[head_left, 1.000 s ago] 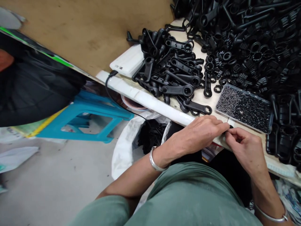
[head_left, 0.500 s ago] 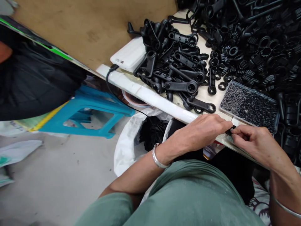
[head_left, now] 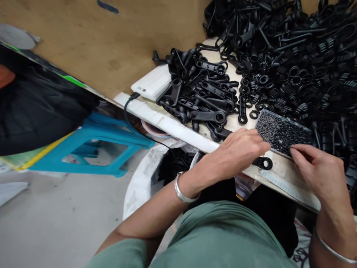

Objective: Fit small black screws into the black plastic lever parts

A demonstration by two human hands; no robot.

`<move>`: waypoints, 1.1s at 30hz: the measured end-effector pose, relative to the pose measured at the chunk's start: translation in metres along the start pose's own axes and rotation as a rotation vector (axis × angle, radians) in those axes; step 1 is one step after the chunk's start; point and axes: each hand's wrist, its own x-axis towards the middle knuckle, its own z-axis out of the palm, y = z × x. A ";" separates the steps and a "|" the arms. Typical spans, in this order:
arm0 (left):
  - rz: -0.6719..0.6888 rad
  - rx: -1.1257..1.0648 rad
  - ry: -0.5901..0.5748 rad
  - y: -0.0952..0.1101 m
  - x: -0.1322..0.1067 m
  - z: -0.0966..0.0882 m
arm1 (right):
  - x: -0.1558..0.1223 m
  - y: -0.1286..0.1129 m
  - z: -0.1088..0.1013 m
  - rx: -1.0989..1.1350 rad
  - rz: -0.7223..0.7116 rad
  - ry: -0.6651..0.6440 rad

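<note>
My left hand (head_left: 237, 150) is closed around a black plastic handle part (head_left: 262, 162), whose ring end sticks out past my fingers over the table's front edge. My right hand (head_left: 318, 173) lies at the near edge of a clear tray of small black screws (head_left: 281, 131), fingers curled and pinched together at the tray's rim; what they hold, if anything, is too small to see. Just behind my left hand lies a heap of black handle parts (head_left: 206, 96).
A bigger pile of black rings and levers (head_left: 301, 59) fills the table's back right. A white power bank (head_left: 152, 82) with a black cable sits at the left corner. Below the table stand a white sack (head_left: 145, 178) of black parts and a blue stool (head_left: 95, 145).
My hands were together, pinching a small part at the table edge. Now the right hand has moved away to the screw tray, and the left hand alone keeps the handle part.
</note>
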 end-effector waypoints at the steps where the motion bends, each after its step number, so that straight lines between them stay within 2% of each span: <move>1: -0.005 0.049 0.004 -0.002 0.007 0.000 | 0.004 -0.002 0.000 -0.067 -0.038 0.027; 5: 0.050 0.133 0.024 -0.007 0.034 0.008 | 0.020 -0.017 0.005 -0.188 -0.153 -0.054; 8: 0.099 0.143 -0.009 -0.008 0.051 0.015 | 0.030 -0.026 0.009 -0.275 -0.153 -0.133; 12: 0.061 0.132 -0.091 -0.009 0.063 0.017 | 0.038 -0.029 0.014 -0.321 -0.131 -0.146; 17: 0.070 0.143 -0.103 -0.014 0.065 0.020 | 0.035 -0.022 0.015 -0.237 -0.122 -0.096; 25: 0.059 0.142 -0.128 -0.013 0.059 0.015 | 0.026 -0.009 0.006 0.067 -0.023 0.024; 33: 0.016 0.133 -0.213 -0.010 0.060 0.011 | 0.018 -0.011 0.005 0.112 0.014 0.052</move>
